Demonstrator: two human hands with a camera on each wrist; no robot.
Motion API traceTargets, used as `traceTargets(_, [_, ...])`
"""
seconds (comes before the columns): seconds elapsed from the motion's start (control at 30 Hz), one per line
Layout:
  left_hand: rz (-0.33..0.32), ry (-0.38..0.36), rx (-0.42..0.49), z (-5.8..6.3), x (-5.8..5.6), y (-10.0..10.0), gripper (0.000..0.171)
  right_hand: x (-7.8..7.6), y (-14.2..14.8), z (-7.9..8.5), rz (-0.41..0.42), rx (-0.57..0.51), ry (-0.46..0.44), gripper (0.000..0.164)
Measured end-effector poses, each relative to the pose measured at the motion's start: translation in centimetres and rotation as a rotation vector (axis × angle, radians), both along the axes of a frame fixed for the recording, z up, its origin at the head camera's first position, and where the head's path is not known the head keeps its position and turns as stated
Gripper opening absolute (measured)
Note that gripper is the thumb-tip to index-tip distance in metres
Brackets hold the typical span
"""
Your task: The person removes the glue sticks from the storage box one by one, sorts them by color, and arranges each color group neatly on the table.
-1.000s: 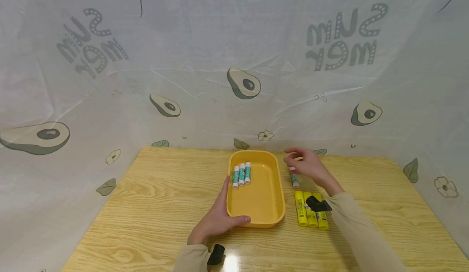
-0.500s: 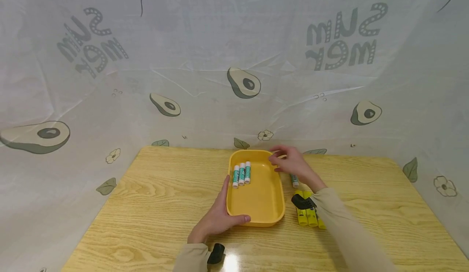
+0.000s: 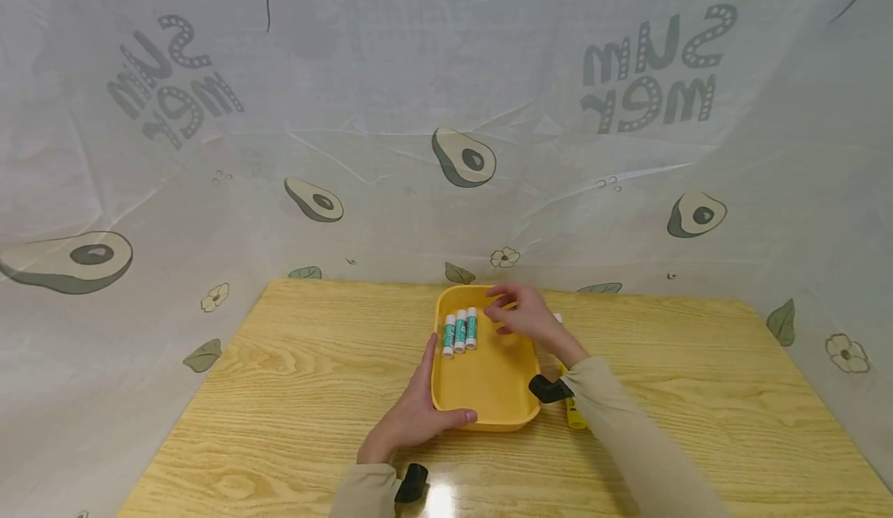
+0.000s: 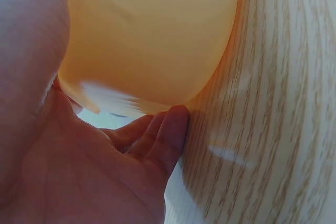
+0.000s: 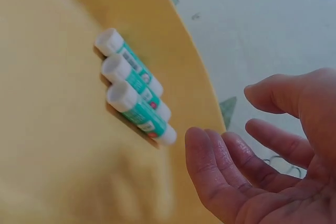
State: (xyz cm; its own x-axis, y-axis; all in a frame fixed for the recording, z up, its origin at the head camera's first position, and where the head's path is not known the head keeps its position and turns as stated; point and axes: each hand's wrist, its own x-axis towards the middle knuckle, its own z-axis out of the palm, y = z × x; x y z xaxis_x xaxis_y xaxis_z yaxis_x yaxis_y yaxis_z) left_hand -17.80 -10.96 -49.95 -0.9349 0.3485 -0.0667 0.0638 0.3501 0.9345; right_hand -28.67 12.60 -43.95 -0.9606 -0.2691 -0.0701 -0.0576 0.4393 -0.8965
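Note:
Three white-and-green glue sticks [image 3: 460, 331] lie side by side in the far left part of a yellow tray [image 3: 488, 394]; the right wrist view shows the glue sticks [image 5: 140, 109] at an angle. My left hand [image 3: 417, 412] rests round the tray's near left corner. Its fingers lie straight along the outer wall, thumb along the near side. Over the far right part of the tray hovers my right hand [image 3: 522, 315]. Thumb and fingers stand apart in the right wrist view, with nothing between them, and the hand [image 5: 262, 166] is clear of the glue sticks.
Right of the tray, my right arm mostly hides a white-capped glue stick [image 3: 558, 318] and yellow tubes [image 3: 576, 419] on the wooden table [image 3: 314, 378]. A printed sheet [image 3: 391, 215] hangs behind the table. Black wrist straps [image 3: 412, 484] sit on both sleeves.
My right hand has moved left from above the single glue stick on the table, across the tray's right rim, to over the tray. The left hand and tray have stayed put.

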Motion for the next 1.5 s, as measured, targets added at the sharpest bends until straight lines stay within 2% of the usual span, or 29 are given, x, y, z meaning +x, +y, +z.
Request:
traceTargets(0.2, [0.008,0.0,-0.018,-0.1,0.0,-0.2,0.129,-0.4,-1.4,-0.7,-0.02,-0.014,-0.038,0.041])
traceTargets(0.67, [0.007,0.001,-0.02,-0.6,0.0,-0.1,0.127,-1.2,-3.4,-2.2,-0.08,0.119,-0.025,0.039])
traceTargets(0.83, [0.001,-0.003,-0.016,-0.4,0.1,-0.1,0.127,-1.5,-3.4,-2.7,-0.068,0.155,-0.022,0.044])
traceTargets(1.03, [-0.002,-0.003,-0.014,-0.3,0.1,-0.1,0.126,-1.6,-3.4,-3.2,-0.059,0.129,-0.087,0.05])
traceTargets(1.5, [-0.004,-0.015,-0.013,-0.2,0.2,-0.1,0.126,-2.0,-3.4,-3.4,-0.05,0.151,-0.154,0.062])
